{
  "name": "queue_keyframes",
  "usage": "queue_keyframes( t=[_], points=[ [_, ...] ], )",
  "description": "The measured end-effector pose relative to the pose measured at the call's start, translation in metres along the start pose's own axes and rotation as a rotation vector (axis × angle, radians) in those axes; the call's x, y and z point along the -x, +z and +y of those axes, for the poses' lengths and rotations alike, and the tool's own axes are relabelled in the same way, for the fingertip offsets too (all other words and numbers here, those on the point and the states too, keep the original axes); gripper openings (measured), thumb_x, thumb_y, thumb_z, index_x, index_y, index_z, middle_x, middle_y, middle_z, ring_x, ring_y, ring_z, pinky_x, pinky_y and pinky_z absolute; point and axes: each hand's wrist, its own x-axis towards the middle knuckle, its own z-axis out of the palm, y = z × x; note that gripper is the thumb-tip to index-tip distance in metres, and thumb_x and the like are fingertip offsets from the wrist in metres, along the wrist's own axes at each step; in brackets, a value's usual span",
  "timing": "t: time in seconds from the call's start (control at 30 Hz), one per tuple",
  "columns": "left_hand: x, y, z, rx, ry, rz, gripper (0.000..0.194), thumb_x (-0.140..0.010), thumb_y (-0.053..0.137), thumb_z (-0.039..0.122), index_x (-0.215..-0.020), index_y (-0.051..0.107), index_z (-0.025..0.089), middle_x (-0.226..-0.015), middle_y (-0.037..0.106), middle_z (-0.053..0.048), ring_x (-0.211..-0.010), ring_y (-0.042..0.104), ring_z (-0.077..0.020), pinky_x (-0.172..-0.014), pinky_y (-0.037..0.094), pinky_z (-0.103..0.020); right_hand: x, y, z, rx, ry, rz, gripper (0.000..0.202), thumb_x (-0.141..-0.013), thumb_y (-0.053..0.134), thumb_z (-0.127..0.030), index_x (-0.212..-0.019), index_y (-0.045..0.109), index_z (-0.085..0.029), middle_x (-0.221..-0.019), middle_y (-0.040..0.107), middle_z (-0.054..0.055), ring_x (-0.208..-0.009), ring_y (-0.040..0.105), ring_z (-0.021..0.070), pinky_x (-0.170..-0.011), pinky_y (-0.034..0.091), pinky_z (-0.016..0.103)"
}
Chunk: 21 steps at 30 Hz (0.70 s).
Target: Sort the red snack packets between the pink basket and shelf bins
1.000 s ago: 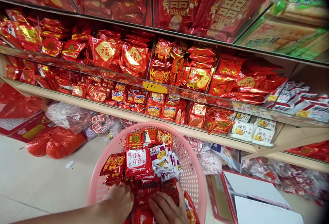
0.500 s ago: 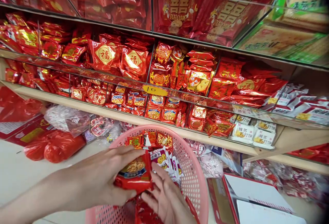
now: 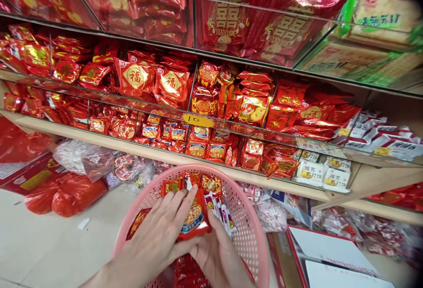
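A red snack packet [image 3: 195,214] with a blue band and a picture of food is between my two hands, above the basket. My left hand [image 3: 158,230] lies over its left side, fingers closed along it. From the right and below, my right hand [image 3: 214,255] grips the packet, thumb along its right edge; some fingers are hidden. Around them stands a pink perforated basket [image 3: 256,222]. Inside it, red and gold packets [image 3: 211,183] line the far side, white and purple packets [image 3: 224,217] stand at the right, and more red packets [image 3: 188,272] lie nearest me.
Just beyond the basket, a shelf [image 3: 158,152] holds packets behind clear panels, with a yellow "10" tag [image 3: 198,120]. Red plastic bags [image 3: 69,193] lie on the floor at left. At right are clear bags [image 3: 271,213] and an opened carton [image 3: 333,244].
My left hand has moved right and turned, its fingers now pointing up across the packet. The packet has shifted right and tilted, and my right hand has closed in on it.
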Motion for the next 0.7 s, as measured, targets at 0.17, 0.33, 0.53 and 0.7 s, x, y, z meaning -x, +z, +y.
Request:
queue_keyframes(
  t=[0.17, 0.33, 0.53, 0.7],
  points=[
    [0.004, -0.021, 0.002, 0.148, -0.007, -0.105, 0.094, -0.082, 0.053, 0.059, -0.149, -0.004, 0.026, -0.155, 0.019, -0.009, -0.139, 0.023, -0.0325, -0.109, 0.029, -0.051, -0.001, -0.002, 0.004, 0.019, -0.043, 0.13, 0.035, -0.072, 0.074, -0.026, -0.1, 0.053, -0.023, -0.081, 0.072, -0.004, -0.069, 0.068, 0.0116, -0.061, 0.053, 0.023],
    [0.001, -0.047, -0.018, 0.347, -0.085, 0.029, 0.058, -0.093, 0.035, 0.049, -0.145, 0.026, 0.025, -0.151, 0.031, -0.005, -0.137, 0.03, -0.0237, -0.112, 0.028, -0.043, 0.004, 0.003, -0.002, 0.07, -0.055, 0.158, 0.05, -0.07, 0.075, -0.027, -0.113, 0.05, -0.021, -0.102, 0.071, 0.004, -0.089, 0.069, 0.0166, -0.081, 0.056, 0.033],
    [0.033, -0.02, -0.025, 1.118, -0.498, 0.058, 0.037, -0.076, 0.068, 0.042, -0.108, 0.061, 0.024, -0.113, 0.065, -0.005, -0.111, 0.056, -0.0249, -0.101, 0.041, -0.036, 0.012, -0.016, -0.035, 0.14, -0.192, 0.308, 0.035, -0.074, 0.072, -0.03, -0.104, 0.057, -0.02, -0.103, 0.07, 0.003, -0.088, 0.068, 0.0157, -0.08, 0.057, 0.033],
    [0.072, 0.043, -0.004, 1.728, -0.956, -0.144, 0.022, -0.08, 0.063, 0.028, -0.097, 0.065, 0.015, -0.111, 0.067, -0.012, -0.105, 0.062, -0.0244, -0.099, 0.044, -0.036, 0.02, -0.05, -0.063, 0.099, -0.353, 0.477, 0.029, -0.073, 0.072, -0.027, -0.098, 0.059, -0.022, -0.092, 0.073, 0.0, -0.09, 0.068, 0.0162, -0.088, 0.055, 0.037]
  ],
)
